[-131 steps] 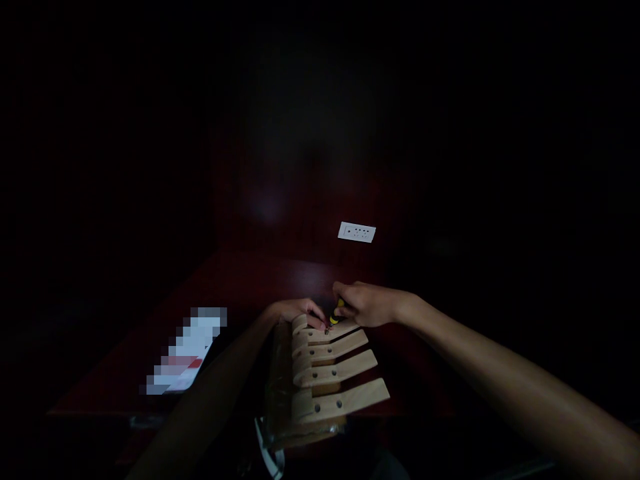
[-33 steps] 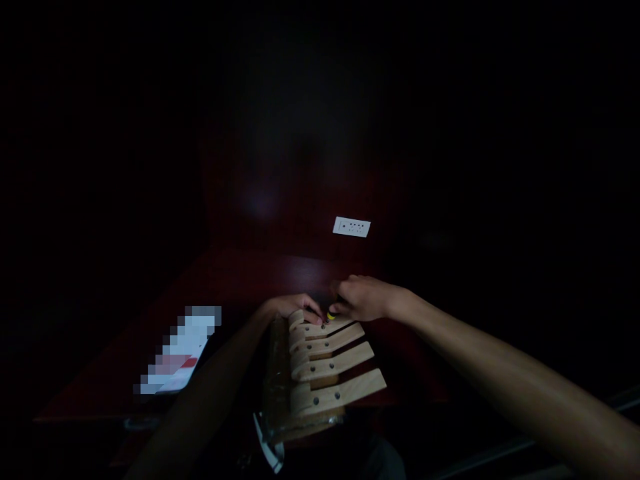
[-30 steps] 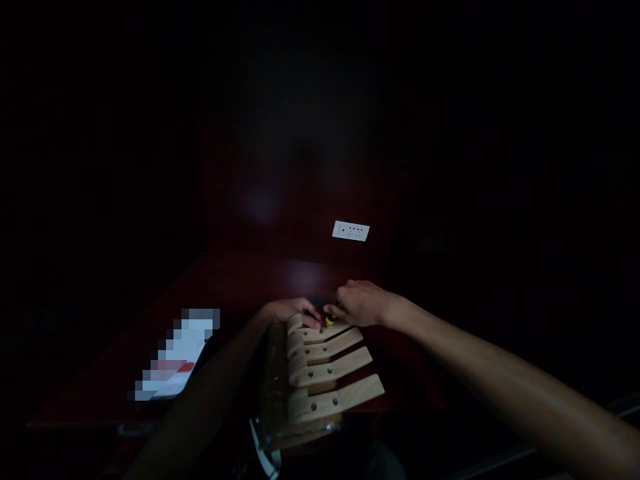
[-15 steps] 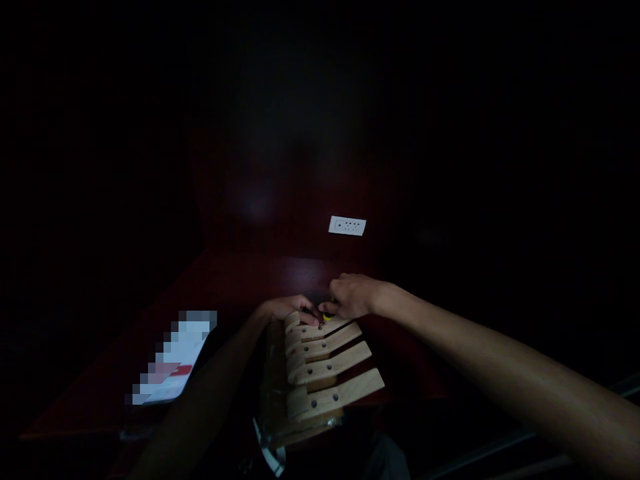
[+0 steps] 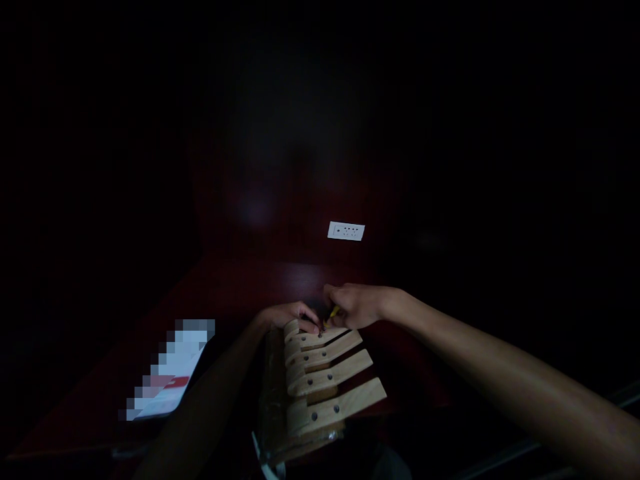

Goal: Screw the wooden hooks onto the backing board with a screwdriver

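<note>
A row of several pale wooden arms (image 5: 345, 397), each with a rounded end and dark screw heads or holes, lies along a darker wooden block (image 5: 274, 407) partly wrapped in clear film. My left hand (image 5: 295, 315) is closed over the far end of this wooden rack, its fingertips pressed on the farthest arm. My right hand (image 5: 353, 303) is shut round a slim yellow-handled tool (image 5: 335, 311) that looks like a screwdriver. Its lower end points at the farthest arm beside my left fingertips. The tip and most of the handle are hidden.
A lit phone (image 5: 173, 380), partly pixelated, lies left of my left forearm on the dark red table (image 5: 100, 393). A white socket plate (image 5: 346, 231) is on the wall beyond. A pale strip (image 5: 265, 460) hangs at the block's near end. The surroundings are very dark.
My right hand has turned slightly about the tool, and more of the yellow handle shows. The left hand keeps its place on the rack. The whole view has shifted slightly.
</note>
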`<control>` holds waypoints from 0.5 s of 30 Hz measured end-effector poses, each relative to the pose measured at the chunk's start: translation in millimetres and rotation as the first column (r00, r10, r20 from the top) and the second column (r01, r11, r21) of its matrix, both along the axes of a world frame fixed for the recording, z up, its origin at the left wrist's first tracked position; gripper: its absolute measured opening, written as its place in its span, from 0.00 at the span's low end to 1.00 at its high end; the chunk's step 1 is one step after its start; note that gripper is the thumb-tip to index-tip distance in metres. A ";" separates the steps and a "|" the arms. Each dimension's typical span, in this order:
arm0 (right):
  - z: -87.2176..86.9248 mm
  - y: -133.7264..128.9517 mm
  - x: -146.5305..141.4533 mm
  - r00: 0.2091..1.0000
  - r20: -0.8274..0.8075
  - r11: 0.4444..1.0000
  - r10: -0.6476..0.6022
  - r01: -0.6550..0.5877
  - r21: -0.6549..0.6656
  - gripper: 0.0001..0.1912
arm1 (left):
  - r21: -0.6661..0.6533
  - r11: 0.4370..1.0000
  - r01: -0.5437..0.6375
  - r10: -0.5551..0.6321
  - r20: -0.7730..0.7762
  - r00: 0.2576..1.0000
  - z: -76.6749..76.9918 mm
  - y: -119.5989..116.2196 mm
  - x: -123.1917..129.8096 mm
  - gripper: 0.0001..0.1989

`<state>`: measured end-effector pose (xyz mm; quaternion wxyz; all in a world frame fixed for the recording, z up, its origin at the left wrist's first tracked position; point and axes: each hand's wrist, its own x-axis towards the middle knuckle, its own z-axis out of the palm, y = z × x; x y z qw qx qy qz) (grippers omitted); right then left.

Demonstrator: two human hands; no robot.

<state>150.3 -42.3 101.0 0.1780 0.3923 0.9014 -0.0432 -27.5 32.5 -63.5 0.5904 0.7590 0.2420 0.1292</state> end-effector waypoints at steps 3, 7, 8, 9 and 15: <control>-1.0 -0.8 0.6 0.997 -0.042 0.997 0.060 -0.058 0.046 0.17 | 0.012 1.000 -0.020 0.021 -0.036 0.999 -0.2 0.0 -0.8 0.19; -1.0 -2.9 -7.4 0.996 0.063 0.992 -0.055 0.047 0.117 0.23 | 0.007 0.999 -0.053 0.053 -0.054 0.997 -2.5 -0.5 -1.6 0.19; 0.1 -3.0 -8.7 0.994 0.080 0.993 -0.079 0.072 0.094 0.23 | 0.012 0.999 -0.047 0.048 -0.048 0.998 -3.1 -0.3 -1.6 0.19; 1.7 -2.9 -9.1 0.992 0.086 0.995 -0.089 0.084 0.053 0.22 | 0.019 0.999 -0.036 0.036 -0.040 0.999 -3.5 0.0 -1.6 0.19; 5.4 0.6 -2.5 1.000 0.003 1.000 0.025 -0.025 0.010 0.18 | 0.030 0.999 -0.034 0.034 -0.027 0.999 -2.6 0.9 0.0 0.19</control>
